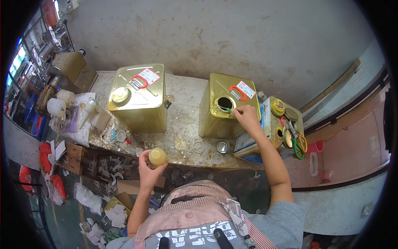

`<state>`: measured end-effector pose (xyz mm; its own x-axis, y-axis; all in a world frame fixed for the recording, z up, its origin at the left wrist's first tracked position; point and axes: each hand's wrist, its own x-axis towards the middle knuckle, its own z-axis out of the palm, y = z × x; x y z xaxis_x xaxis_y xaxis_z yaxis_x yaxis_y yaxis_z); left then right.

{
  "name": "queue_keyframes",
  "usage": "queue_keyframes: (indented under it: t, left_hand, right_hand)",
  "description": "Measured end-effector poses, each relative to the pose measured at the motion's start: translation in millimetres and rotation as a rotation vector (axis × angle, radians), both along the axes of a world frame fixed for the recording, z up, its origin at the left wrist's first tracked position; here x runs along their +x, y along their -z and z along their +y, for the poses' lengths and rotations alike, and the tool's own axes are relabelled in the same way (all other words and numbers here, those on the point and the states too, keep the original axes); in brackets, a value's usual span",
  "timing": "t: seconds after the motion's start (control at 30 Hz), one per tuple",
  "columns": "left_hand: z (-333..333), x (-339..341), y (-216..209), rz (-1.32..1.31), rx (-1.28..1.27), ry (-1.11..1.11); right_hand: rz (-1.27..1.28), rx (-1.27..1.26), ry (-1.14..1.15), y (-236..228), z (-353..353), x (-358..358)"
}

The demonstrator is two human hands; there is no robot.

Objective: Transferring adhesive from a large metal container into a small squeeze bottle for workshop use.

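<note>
My left hand (pixel 149 176) is closed around a small round translucent jar (pixel 158 156) with a yellowish look, held in front of the table's near edge. My right hand (pixel 247 117) pinches a small thin tool (pixel 229 110), green where it shows, at the round opening of the right gold tin can (pixel 215 121). Most of that tool is hidden, so its kind is unclear. The opening looks dark inside. To the left stands another gold tin can (pixel 139 116) with a round cap (pixel 121 96) on its top. Both cans have red handles.
At the right, a bluish-white can (pixel 271 110) carries lids and scissors (pixel 295 137) with coloured handles. Clear round lids (pixel 198 147) and a small metal cap (pixel 223 146) lie along the stained table's (pixel 182 108) near edge. White plastic bottles (pixel 56 107) stand at left; scraps litter the floor.
</note>
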<state>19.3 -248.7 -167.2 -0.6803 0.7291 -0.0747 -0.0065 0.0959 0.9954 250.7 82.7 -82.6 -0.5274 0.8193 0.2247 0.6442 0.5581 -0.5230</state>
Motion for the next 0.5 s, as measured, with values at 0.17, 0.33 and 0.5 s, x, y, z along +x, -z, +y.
queue_keyframes:
  t: [0.17,0.33,0.5]
  left_hand:
    - [-2,5,6,-0.038,0.02,0.016]
    - [0,6,0,-0.014,0.007,0.033]
    - [-6,5,0,-0.04,0.019,-0.002]
  right_hand:
    - [-0.103,-0.069,0.009,-50,-18,-4]
    - [0.125,0.066,-0.039,-24,-26,-6]
    - [-0.02,0.011,0.03,2,-24,13]
